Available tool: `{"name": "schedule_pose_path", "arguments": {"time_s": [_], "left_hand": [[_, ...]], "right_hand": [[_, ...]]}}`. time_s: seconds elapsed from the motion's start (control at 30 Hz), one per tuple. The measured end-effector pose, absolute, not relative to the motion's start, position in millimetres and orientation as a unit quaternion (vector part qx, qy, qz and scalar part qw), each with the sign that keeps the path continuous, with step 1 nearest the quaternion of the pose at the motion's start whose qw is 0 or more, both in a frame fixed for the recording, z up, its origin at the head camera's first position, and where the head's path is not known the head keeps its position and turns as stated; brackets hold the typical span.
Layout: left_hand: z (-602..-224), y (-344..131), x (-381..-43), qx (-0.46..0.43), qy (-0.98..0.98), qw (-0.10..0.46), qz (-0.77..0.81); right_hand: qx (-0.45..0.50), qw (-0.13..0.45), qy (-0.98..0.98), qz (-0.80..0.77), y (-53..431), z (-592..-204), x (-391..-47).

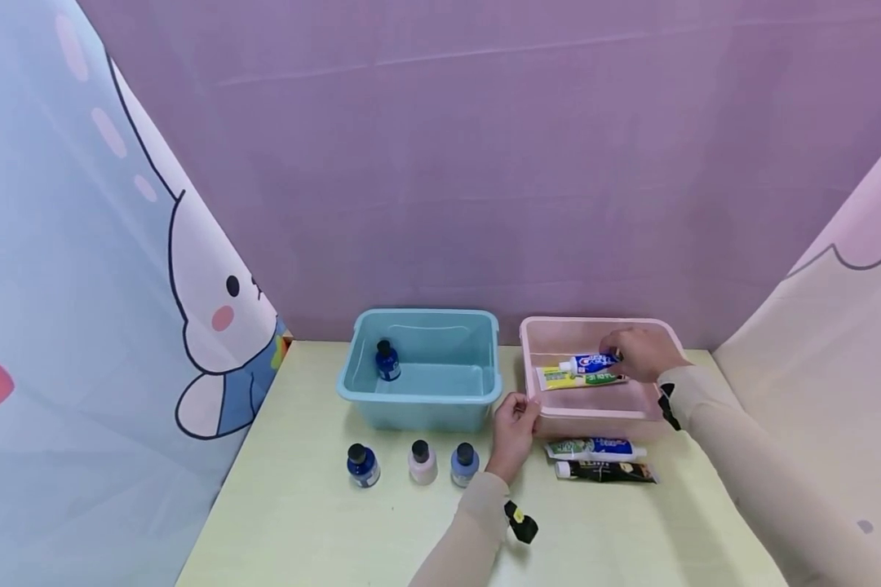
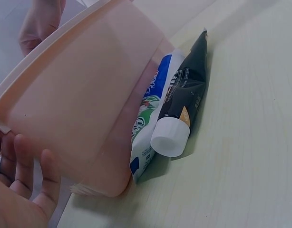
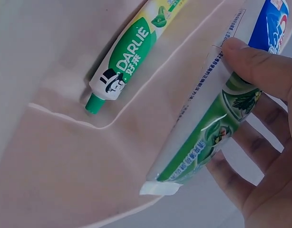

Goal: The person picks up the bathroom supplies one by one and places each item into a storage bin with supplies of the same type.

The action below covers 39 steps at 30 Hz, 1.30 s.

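My right hand (image 1: pixel 642 352) reaches over the pink bin (image 1: pixel 595 413) and pinches a white, green and blue toothpaste tube (image 3: pixel 198 128) between thumb and fingers. Beneath it, a yellow and green Darlie toothpaste tube (image 3: pixel 129 61) lies on the bin's floor. At the bin's front left corner, my left hand (image 1: pixel 512 432) grips the rim, its fingers (image 2: pixel 24 164) bent against the outer wall. On the table before the bin lie a green and blue toothpaste tube (image 2: pixel 148 107) and a black toothpaste tube (image 2: pixel 186 90) with a white cap.
Left of the pink bin stands a teal bin (image 1: pixel 418 413) with a dark blue bottle (image 1: pixel 387 363) inside. Before it stand a dark blue bottle (image 1: pixel 363 466), a pale pink bottle (image 1: pixel 422 465) and a lighter blue bottle (image 1: pixel 464 466). A purple curtain (image 1: pixel 484 163) hangs behind.
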State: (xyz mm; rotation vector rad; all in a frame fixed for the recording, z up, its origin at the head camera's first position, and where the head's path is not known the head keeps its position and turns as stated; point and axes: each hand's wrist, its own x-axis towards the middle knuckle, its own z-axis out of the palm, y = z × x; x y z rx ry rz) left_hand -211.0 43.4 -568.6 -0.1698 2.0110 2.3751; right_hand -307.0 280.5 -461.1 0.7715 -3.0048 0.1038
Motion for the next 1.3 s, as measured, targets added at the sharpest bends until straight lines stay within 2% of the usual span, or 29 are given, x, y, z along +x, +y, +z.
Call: {"name": "schedule_pose_path", "arguments": {"time_s": [0.23, 0.4, 0.9, 1.3], "left_hand": [[-558.2, 42.4, -206.8, -0.055, 0.643, 0.015, 0.764], [-568.4, 44.3, -210.7, -0.061, 0.647, 0.012, 0.76], [-571.4, 44.9, -212.0, -0.06, 0.646, 0.006, 0.761], [-568.9, 44.2, -212.1, -0.061, 0.642, 0.007, 0.764]], "right_hand": [[0.251, -0.012, -0.968, 0.013, 277.9, -462.3, -311.4], [0.248, -0.031, -0.968, 0.005, 277.6, -463.9, -315.1], [0.255, -0.073, -0.964, 0.026, 275.2, -468.6, -325.0], [0.224, -0.108, -0.968, 0.044, 265.8, -466.1, -324.4]]}}
